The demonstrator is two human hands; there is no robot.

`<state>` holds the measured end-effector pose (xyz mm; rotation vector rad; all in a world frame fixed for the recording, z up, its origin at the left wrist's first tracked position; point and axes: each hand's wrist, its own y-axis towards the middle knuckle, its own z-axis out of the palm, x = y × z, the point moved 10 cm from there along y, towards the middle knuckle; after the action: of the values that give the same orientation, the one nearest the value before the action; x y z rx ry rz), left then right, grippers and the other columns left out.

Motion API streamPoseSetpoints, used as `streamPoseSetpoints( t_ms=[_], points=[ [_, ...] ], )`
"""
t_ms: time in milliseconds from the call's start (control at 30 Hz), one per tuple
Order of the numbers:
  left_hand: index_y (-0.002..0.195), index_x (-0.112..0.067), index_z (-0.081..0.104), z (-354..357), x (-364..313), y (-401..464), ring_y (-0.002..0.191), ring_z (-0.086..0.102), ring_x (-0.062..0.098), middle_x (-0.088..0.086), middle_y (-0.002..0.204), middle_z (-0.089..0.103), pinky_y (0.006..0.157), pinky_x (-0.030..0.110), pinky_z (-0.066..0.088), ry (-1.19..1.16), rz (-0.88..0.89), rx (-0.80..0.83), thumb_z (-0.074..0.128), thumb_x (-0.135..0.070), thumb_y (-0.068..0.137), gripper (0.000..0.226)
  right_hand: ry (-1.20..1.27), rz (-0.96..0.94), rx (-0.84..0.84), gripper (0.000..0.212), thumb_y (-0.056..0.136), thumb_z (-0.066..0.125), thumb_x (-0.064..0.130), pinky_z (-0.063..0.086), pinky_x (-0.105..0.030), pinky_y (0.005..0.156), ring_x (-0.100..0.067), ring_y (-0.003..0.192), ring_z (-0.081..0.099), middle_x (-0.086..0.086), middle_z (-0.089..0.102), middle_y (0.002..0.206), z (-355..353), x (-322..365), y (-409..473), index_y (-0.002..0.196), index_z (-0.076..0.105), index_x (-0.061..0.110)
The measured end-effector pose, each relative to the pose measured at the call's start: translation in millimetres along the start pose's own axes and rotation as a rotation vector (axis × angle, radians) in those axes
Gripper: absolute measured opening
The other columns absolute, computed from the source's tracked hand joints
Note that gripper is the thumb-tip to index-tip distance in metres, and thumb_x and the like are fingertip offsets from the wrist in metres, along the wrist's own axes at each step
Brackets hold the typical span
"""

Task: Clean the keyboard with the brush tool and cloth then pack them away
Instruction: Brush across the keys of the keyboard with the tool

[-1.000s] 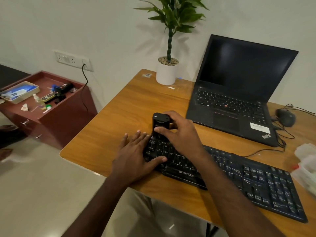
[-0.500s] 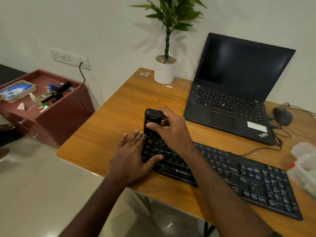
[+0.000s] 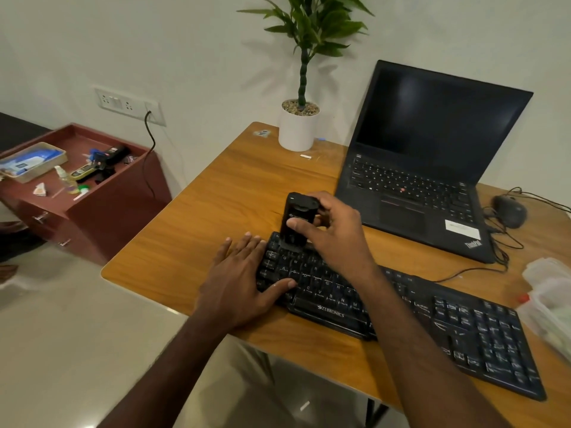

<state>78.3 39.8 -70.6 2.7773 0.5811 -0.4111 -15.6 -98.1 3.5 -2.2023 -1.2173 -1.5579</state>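
Brushing step in hand: the right hand (image 3: 332, 233) grips the black brush tool (image 3: 296, 222) upright on the top-left keys of the keyboard (image 3: 401, 316), while the left hand (image 3: 239, 279) lies flat, fingers straight, steadying its left end. Next move likely calls for sweeping rightward along the rows; the cloth is not identifiable.

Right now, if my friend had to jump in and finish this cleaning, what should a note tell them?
Right hand: grips the black brush tool, standing upright on the top left corner of the keyboard.
Left hand: lies flat, fingers straight, on the keyboard's left end, thumb on the keys, steadying it.
The keyboard lies on the wooden desk, in front of the open laptop.
Done: brushing is under way at the left end; how much is clean I cannot tell.
Left: brush the remaining keys, wipe with the cloth, pack both away. No cloth is clearly in view; it may be in the clear plastic bag at the desk's right edge.
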Motion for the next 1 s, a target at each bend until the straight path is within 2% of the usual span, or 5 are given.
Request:
streamPoseSetpoints(
  t_ms=[300,500,600,867,1000],
  points=[
    [0.150,-0.014,0.038,0.6,-0.9,-0.1,0.151,0.018,0.013,0.004,0.156,0.041,0.125,0.039,0.005,0.017,0.012,-0.010,0.018,-0.088,0.084,0.102,-0.091,0.008,0.129,0.031,0.088,0.079,0.035,0.060,-0.034,0.082,-0.005,0.094,0.068,0.013,0.072,0.103,1.3,-9.3,-5.9,0.116,0.069,0.028],
    [0.151,-0.014,0.037,0.4,-1.2,0.5,0.151,0.017,0.013,0.003,0.156,0.040,0.125,0.041,0.005,0.017,0.018,-0.025,0.019,-0.088,0.084,0.101,-0.063,0.054,0.085,0.026,0.086,0.081,0.030,0.055,-0.025,0.071,-0.012,0.087,0.068,0.010,0.073,0.098,-37.2,-20.1,-9.2,0.109,0.069,0.032],
    [0.152,-0.015,0.035,-3.3,-5.5,-0.6,0.150,0.022,0.013,0.004,0.155,0.042,0.124,0.043,0.011,-0.023,0.055,-0.065,0.026,-0.083,0.088,0.094,0.044,0.026,0.036,0.029,0.087,0.081,0.025,0.053,-0.016,0.073,-0.002,0.092,0.069,0.013,0.072,0.101,-19.4,-10.8,-5.4,0.113,0.068,0.025],
    [0.153,-0.018,0.037,0.4,-6.2,-1.2,0.150,0.019,0.010,-0.001,0.156,0.040,0.123,0.043,0.017,-0.025,0.070,-0.042,0.026,-0.079,0.090,0.088,0.056,0.040,0.093,0.031,0.086,0.080,0.027,0.055,-0.020,0.081,-0.006,0.098,0.070,0.011,0.074,0.104,-29.4,-26.9,-24.5,0.114,0.068,0.025],
    [0.152,-0.018,0.038,1.2,-6.1,-0.2,0.150,0.020,0.010,0.000,0.155,0.041,0.123,0.042,0.018,-0.028,0.072,-0.052,0.030,-0.078,0.090,0.087,0.030,0.053,0.055,0.033,0.084,0.081,0.024,0.060,-0.037,0.084,-0.015,0.095,0.072,0.005,0.075,0.101,-72.5,-39.7,-42.8,0.114,0.069,0.020]
  ],
)
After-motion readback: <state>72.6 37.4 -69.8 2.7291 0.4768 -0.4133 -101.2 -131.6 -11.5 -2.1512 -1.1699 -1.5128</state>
